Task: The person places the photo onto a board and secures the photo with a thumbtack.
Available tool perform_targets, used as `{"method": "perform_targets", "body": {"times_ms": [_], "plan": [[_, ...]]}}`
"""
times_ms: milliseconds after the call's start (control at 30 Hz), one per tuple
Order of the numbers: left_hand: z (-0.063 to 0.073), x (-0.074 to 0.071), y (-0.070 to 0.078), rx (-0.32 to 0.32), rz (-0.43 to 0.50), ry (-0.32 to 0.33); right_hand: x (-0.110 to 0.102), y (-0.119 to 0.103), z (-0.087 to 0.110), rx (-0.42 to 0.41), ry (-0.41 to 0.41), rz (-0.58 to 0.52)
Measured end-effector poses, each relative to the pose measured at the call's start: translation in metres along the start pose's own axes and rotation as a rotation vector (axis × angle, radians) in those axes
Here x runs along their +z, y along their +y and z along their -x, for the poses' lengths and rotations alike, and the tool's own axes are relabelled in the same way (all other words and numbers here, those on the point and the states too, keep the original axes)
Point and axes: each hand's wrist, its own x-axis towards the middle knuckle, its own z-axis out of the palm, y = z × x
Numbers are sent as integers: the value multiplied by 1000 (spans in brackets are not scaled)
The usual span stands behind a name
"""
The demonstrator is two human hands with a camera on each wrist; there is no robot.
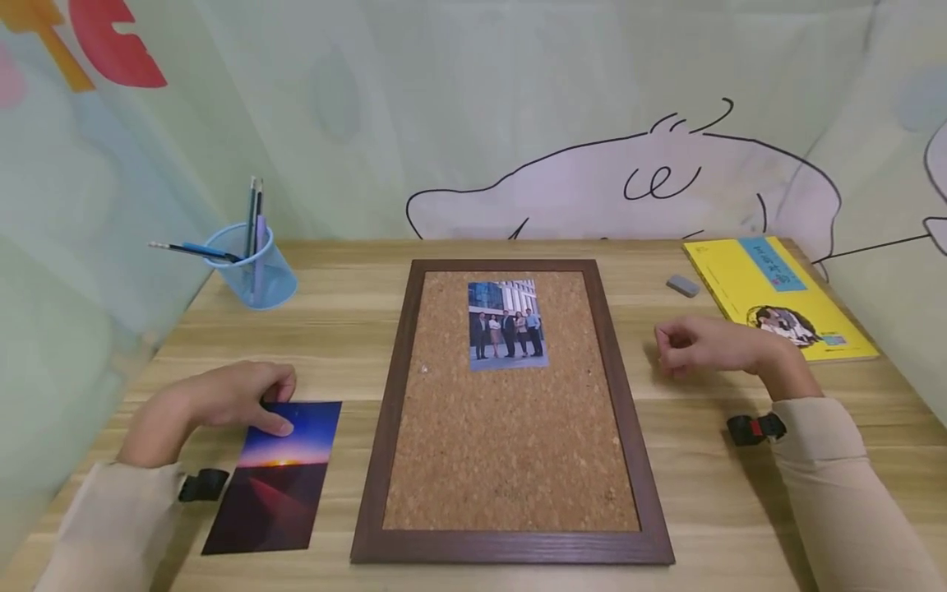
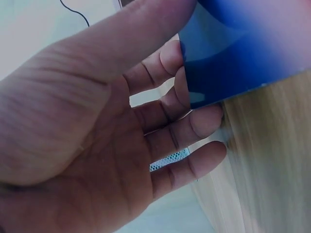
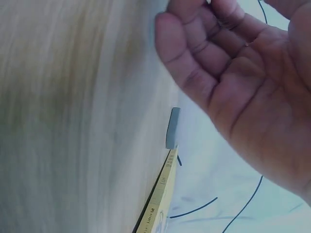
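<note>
On the left of the table, my left hand (image 1: pixel 237 395) pinches the top corner of a sunset photo (image 1: pixel 284 481), its thumb over the blue sky. In the left wrist view the other fingers (image 2: pixel 206 121) stretch beside and behind the photo (image 2: pixel 233 58). A framed cork board (image 1: pixel 510 444) lies in the middle, with a group photo (image 1: pixel 506 325) of several people on its upper part. To the right of the board is my right hand (image 1: pixel 710 345), its fingers loosely curled; in the right wrist view no held thing shows in the hand (image 3: pixel 233 73).
A blue mesh pen cup (image 1: pixel 274 279) with several pens and pencils stands at the back left. A grey eraser (image 1: pixel 682 285) lies beyond the right hand. At the back right is a yellow book (image 1: pixel 740 279). A printed cloth (image 1: pixel 333 164) hangs behind the table.
</note>
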Motion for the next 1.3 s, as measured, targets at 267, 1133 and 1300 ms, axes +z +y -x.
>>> {"method": "perform_targets", "body": {"times_ms": [267, 1133, 1300], "plan": [[-1, -1, 0, -3, -19, 0, -3, 2, -1, -17, 35, -25], [-1, 1, -1, 11, 9, 4, 1, 2, -4, -15, -81, -64], [1, -2, -4, 99, 56, -7, -1, 2, -4, -20, -87, -68]]}}
